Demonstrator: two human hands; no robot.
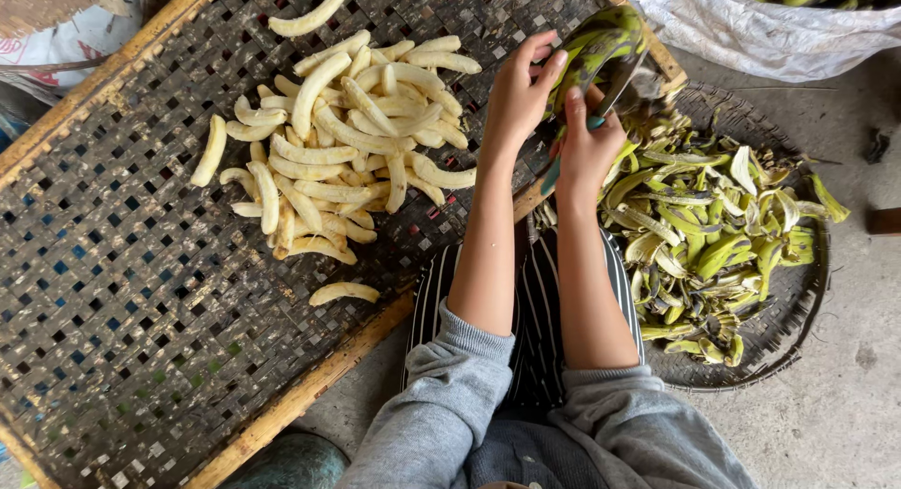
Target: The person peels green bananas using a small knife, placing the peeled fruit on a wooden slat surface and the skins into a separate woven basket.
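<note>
My left hand [519,93] grips the near end of a green unpeeled banana [601,46], held up over the edge of the woven rack. My right hand [587,151] holds a knife with a teal handle [552,175]; its blade lies against the banana's skin. A pile of peeled pale bananas [347,142] lies on the dark woven drying rack [122,292] to the left of both hands. Green peels [704,226] fill a round flat basket [779,334] to the right.
The rack has a wooden frame [310,386] along its near edge. A white sack [751,29] with more green bananas sits at the top right. A lone peeled banana [343,292] lies near the frame. Grey concrete floor [845,395] lies on the right.
</note>
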